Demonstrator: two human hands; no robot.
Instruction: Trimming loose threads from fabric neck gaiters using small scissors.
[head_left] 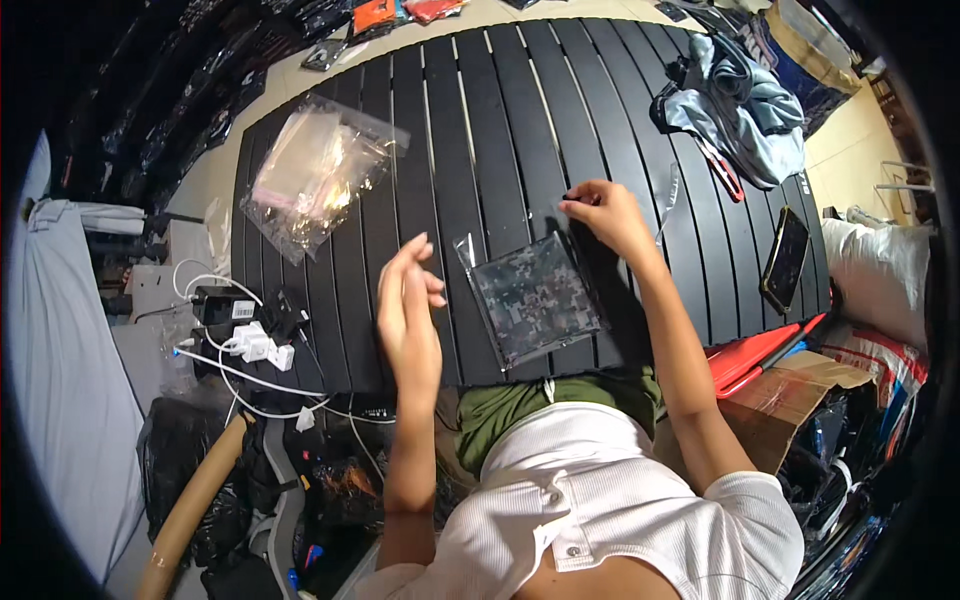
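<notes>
A flat, folded packet of digital camouflage fabric in a clear plastic sleeve (535, 300) lies on the black slatted table (455, 340) in front of me. My left hand (408, 310) hovers to its left, fingers loosely stretched and apart, holding nothing. Beyond the packet's far right corner is my right hand (612, 218), with thumb and forefinger pinched together. Whatever sits between those fingertips is too small to make out. The packet's surface shines, and neither hand touches it.
Clear plastic bags (310, 175) lie at the table's far left. On the right are grey cloth (745, 100), red-handled scissors (730, 175), a clear plastic strip (668, 200) and a phone (787, 258). White chargers and cables (258, 345) crowd the left edge. A cardboard box (790, 395) stands lower right.
</notes>
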